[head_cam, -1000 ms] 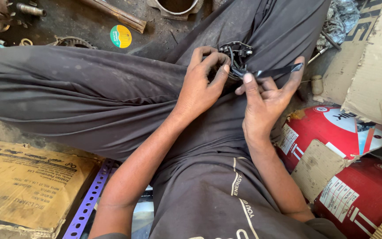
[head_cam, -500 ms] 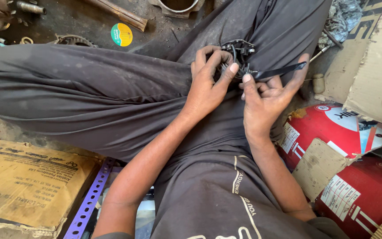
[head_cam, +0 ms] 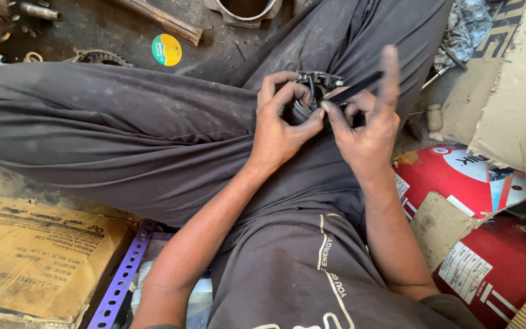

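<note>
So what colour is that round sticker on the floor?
The sticker is yellow with a green edge, seen in the head view.

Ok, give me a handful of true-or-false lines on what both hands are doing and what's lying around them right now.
1. Both hands grip one small dark metal part over the lap. True: left hand and right hand close on it.
2. The right hand's index finger is curled under. False: it sticks straight up.
3. A yellow-green round disc lies on the floor beyond the leg. True.
4. A purple perforated strip lies across the knees. False: it lies on the floor beside the flattened cardboard box.
5. Red packages lie on the right-hand side. True.
</note>
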